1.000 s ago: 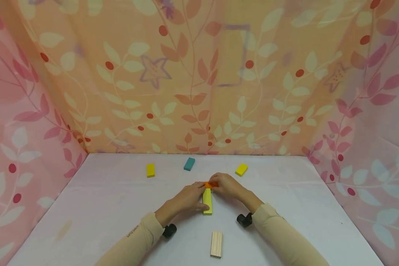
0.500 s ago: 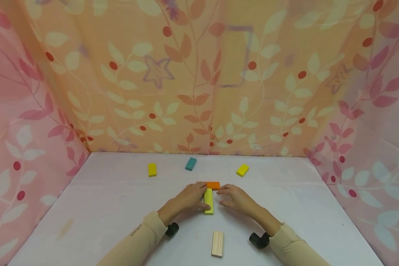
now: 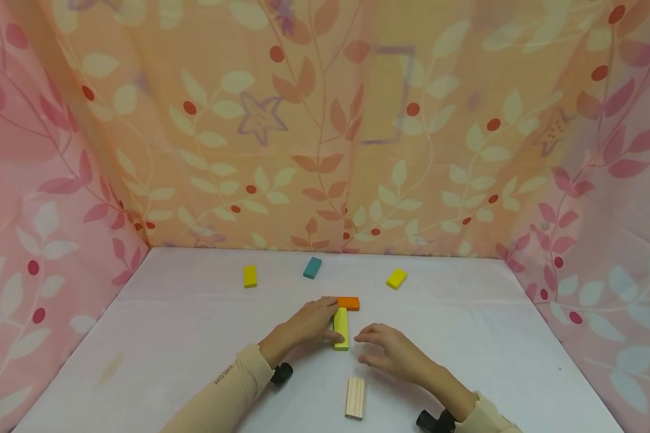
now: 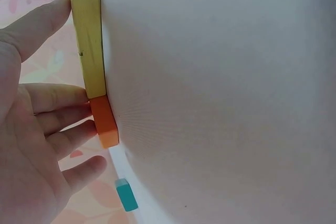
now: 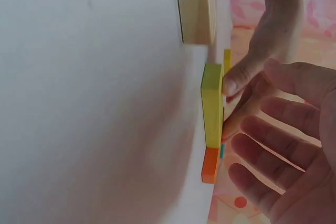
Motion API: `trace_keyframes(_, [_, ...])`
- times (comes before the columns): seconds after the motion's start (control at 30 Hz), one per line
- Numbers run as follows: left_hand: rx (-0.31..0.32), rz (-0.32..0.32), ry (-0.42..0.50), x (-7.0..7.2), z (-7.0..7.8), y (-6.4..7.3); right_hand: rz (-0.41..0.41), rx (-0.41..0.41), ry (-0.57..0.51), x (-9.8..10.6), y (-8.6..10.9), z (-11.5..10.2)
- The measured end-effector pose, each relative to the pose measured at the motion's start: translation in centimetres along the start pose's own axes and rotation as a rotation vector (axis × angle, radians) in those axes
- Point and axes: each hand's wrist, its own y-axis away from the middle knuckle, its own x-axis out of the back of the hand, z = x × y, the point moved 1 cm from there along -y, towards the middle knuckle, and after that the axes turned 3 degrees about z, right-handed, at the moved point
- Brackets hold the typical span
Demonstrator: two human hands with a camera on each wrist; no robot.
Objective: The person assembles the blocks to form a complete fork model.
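A long yellow-green block [image 3: 340, 329] lies on the table with its far end against an orange block [image 3: 349, 304], set crosswise like the top of a T. My left hand [image 3: 310, 322] rests against both: in the left wrist view the thumb touches the side of the yellow-green block and fingertips [image 4: 79, 98] meet the orange one [image 4: 104, 124]. Its fingers are fairly straight. Just right of the yellow-green block, my right hand [image 3: 398, 356] is apart from the blocks, fingers loosely spread and holding nothing.
Nearer me lies a pale grooved wooden block [image 3: 355, 398]. Toward the back are a yellow block [image 3: 250, 276], a teal block [image 3: 312, 267] and another yellow block [image 3: 396, 278]. A floral curtain [image 3: 325, 120] encloses the white table [image 3: 195, 313] at the back and sides.
My right hand has let go of the orange block and drawn back toward me and to the right. The left hand stays at the blocks.
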Motion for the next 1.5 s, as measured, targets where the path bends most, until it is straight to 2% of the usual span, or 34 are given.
trace_keyframes(0.33, [-0.013,0.007,0.006,0.0,0.0,0.2,-0.047,0.119,-0.001,-1.3,2.1,-1.3])
trace_keyframes(0.6, [0.003,-0.007,0.023,-0.1,-0.1,0.1,-0.071,0.206,0.069,-2.1,2.9,-2.1])
trace_keyframes(0.77, [-0.002,-0.002,0.022,0.0,0.0,0.2,-0.052,0.246,0.119,-2.2,3.2,-2.6])
trace_keyframes(1.0, [0.01,0.003,0.026,0.1,0.1,0.4,-0.104,0.189,0.129,-2.3,3.5,-2.9])
trace_keyframes(1.17, [-0.004,0.013,0.028,0.0,0.0,0.4,-0.087,0.207,0.152,-2.4,3.7,-3.1])
trace_keyframes(1.3, [-0.024,0.019,0.016,0.0,-0.1,0.3,-0.104,0.187,0.146,-2.5,3.7,-3.2])
trace_keyframes(1.5, [-0.003,0.014,0.03,0.0,0.0,0.3,-0.082,0.209,0.16,-2.6,3.8,-3.1])
